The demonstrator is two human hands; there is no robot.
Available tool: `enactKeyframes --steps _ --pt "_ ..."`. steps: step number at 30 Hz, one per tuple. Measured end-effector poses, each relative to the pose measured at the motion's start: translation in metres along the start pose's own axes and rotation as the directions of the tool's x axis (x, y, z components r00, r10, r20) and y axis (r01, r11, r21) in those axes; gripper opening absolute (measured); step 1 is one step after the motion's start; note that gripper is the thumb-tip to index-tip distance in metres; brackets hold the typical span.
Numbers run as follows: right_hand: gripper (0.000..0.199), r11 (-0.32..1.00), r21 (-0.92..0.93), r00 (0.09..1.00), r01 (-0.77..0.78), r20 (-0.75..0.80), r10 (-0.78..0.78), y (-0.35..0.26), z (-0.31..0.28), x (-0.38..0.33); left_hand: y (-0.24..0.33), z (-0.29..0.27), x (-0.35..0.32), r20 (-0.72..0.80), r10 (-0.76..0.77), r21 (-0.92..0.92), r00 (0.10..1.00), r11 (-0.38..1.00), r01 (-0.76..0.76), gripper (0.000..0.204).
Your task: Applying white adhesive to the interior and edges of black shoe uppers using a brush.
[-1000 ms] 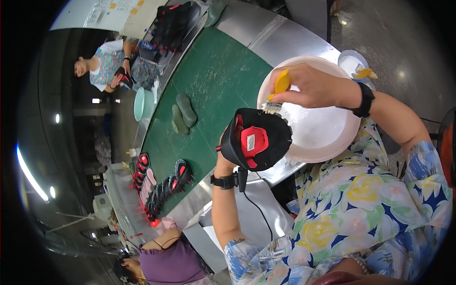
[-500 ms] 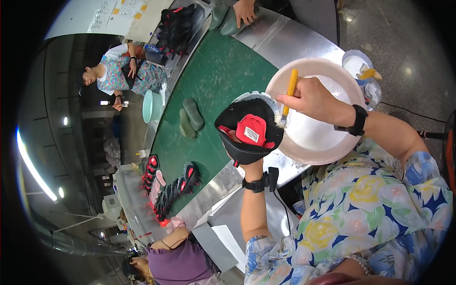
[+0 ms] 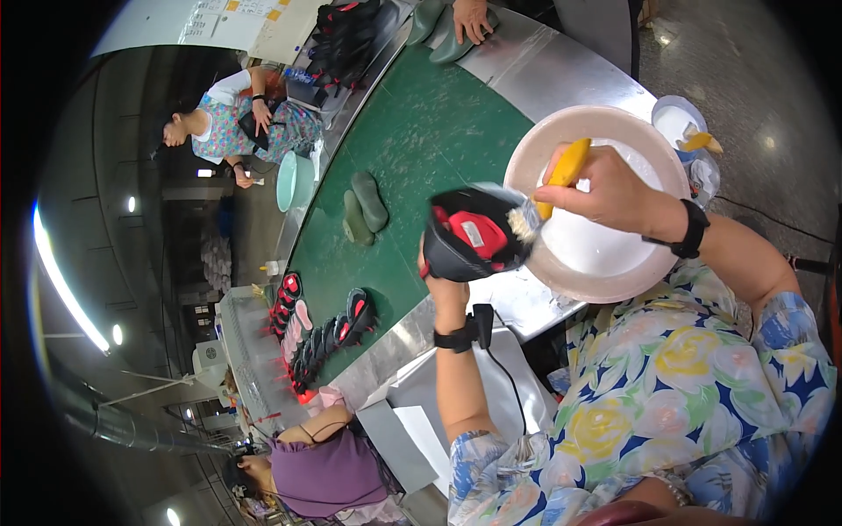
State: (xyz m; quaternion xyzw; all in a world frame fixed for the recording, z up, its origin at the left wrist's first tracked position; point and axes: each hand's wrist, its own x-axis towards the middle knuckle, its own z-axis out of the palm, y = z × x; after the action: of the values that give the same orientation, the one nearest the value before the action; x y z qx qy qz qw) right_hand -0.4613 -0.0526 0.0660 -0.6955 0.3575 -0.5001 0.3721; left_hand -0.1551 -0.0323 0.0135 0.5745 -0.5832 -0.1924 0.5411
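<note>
My left hand is closed around the underside of a black shoe upper with a red lining and a pale label inside. Part of those fingers is hidden behind the upper, which is slightly blurred. In my right hand is a flat brush with a yellow handle. Its pale, white-coated bristles touch or nearly touch the upper's right edge. Beneath the right hand stands a wide pinkish basin holding white liquid.
Two grey-green shoe lasts lie on the green work surface. A row of black-and-red shoe uppers sits at its left end. Beyond the basin is a small tub with white contents. Another person's hand rests on a last at the far edge.
The brush has turned so its broad face shows, and its handle leans further right. The shoe upper has tilted and shifted slightly in my left hand. The whole view has shifted a little.
</note>
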Motion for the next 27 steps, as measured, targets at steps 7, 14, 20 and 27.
enactKeyframes --steps 7,14,20,27 --pt "0.017 0.916 0.127 0.903 0.382 0.162 -0.399 -0.011 0.002 0.007 0.015 0.015 -0.037 0.760 -0.122 -0.441 0.639 0.625 0.644 0.041" --pt "0.014 0.758 0.031 0.704 0.651 0.347 -0.619 -0.011 0.022 0.024 0.045 0.047 -0.059 0.678 -0.024 0.226 0.735 0.958 -0.177 0.036" --pt "0.023 0.944 -0.102 0.891 0.312 0.377 -0.254 -0.002 0.015 0.023 0.025 0.026 -0.067 0.720 -0.302 -0.536 0.625 0.330 0.777 0.044" --pt "0.022 0.979 -0.198 0.859 0.057 0.510 0.053 -0.016 -0.012 0.023 0.016 0.001 -0.059 0.519 -0.290 -0.480 0.804 0.679 0.555 0.047"
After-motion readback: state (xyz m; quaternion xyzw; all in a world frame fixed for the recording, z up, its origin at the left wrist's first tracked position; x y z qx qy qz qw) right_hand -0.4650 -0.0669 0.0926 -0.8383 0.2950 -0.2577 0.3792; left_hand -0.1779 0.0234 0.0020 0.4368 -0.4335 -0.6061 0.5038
